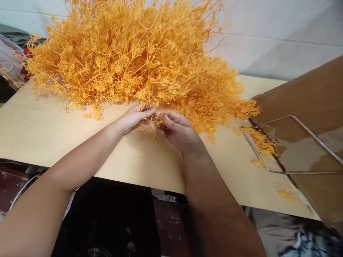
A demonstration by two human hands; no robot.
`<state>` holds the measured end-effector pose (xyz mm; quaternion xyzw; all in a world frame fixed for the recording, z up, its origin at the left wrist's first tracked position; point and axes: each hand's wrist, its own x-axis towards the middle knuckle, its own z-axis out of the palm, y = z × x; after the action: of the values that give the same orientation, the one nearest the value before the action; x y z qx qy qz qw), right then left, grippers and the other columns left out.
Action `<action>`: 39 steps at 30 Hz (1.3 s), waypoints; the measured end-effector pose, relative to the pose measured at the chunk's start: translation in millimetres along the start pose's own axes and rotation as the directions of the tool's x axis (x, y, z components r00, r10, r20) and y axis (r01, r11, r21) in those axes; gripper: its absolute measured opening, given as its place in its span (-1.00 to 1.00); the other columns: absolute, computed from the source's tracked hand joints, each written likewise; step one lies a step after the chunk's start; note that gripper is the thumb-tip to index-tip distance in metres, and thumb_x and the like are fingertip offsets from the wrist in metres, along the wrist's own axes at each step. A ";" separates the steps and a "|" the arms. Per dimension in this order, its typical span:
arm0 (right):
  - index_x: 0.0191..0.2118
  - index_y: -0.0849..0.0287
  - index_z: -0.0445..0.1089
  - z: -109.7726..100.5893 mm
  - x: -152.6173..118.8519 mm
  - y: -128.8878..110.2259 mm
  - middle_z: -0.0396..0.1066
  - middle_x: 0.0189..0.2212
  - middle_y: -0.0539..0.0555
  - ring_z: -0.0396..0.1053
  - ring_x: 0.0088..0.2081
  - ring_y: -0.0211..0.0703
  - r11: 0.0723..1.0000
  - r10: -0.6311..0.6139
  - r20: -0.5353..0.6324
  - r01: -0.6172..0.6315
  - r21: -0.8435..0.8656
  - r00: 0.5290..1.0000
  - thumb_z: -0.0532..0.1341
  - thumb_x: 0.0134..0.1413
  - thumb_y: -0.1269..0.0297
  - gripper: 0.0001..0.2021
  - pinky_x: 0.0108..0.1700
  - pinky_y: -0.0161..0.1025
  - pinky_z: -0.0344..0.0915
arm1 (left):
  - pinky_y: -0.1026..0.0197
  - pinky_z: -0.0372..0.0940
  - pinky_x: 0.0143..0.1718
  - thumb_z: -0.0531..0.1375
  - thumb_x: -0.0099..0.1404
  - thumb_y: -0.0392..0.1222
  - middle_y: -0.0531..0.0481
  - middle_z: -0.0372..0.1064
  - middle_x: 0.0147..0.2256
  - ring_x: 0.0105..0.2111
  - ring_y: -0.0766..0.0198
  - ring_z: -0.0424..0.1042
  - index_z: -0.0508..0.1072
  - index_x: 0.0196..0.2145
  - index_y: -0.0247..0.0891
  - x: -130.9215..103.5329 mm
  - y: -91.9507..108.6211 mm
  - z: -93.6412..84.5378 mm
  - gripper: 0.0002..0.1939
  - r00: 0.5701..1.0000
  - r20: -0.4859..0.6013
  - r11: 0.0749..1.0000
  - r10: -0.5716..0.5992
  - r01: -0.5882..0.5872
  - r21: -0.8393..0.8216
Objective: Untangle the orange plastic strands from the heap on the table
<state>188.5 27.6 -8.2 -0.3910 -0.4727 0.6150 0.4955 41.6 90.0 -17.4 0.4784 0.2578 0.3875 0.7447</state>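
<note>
A big heap of orange artificial flower sprays (128,64) with thin branching stems covers the back of the table. At its front edge, my left hand (138,116) is closed with the thumb and fingers pinching an orange plastic sprig (151,119). My right hand (178,128) is close beside it, its thumb and forefinger pressed together on a small orange piece of the sprig (160,121). Both hands are just above the table, nearly touching each other. The fingers partly hide the sprig.
The pale table (128,157) reaches to my lap. On the right, a brown cardboard box (302,92) stands by a bent metal wire frame (292,172). Loose orange pieces (261,141) lie near that frame. A white wall (268,43) rises behind.
</note>
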 end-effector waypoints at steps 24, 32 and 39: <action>-0.44 0.13 0.18 -4.8 1.0 -7.2 0.20 -0.55 -0.08 0.11 -0.62 -0.44 0.988 0.113 -0.306 -0.073 0.139 0.945 0.26 -0.18 0.08 -0.71 -0.64 -0.42 -0.06 | 0.32 0.17 -0.25 0.23 -0.02 -0.42 0.14 0.28 -0.53 -0.48 0.50 0.24 0.33 -0.48 -0.40 5.9 5.9 2.2 -0.87 0.999 0.038 0.897 0.014 -0.029 0.441; -0.43 0.11 0.14 5.9 6.7 4.8 0.04 -0.69 -0.19 -0.03 -0.69 -0.47 0.978 0.079 -0.274 -0.128 -0.167 0.959 0.38 -0.45 -0.12 -0.45 -0.69 -0.45 -0.17 | 0.29 0.19 -0.18 0.27 -0.05 -0.32 0.13 0.31 -0.50 -0.43 0.48 0.28 0.34 -0.46 -0.39 7.7 9.1 -2.2 -0.81 0.987 0.160 0.910 -0.009 -0.058 0.411; -0.49 0.16 0.17 -3.7 0.2 4.5 0.03 -0.69 -0.16 -0.07 -0.70 -0.50 0.960 0.054 -0.114 -0.083 -0.268 0.992 0.28 -0.18 -0.07 -0.59 -0.68 -0.42 -0.20 | 0.30 0.14 -0.28 0.18 0.07 -0.37 0.15 0.19 -0.56 -0.50 0.48 0.18 0.28 -0.51 -0.37 5.0 11.3 1.8 -0.90 0.997 0.069 0.812 -0.014 -0.029 0.582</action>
<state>190.9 28.3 -13.5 -0.5034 -0.5118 0.5397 0.4397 42.1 96.0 -6.4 0.6978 0.3357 0.2760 0.5694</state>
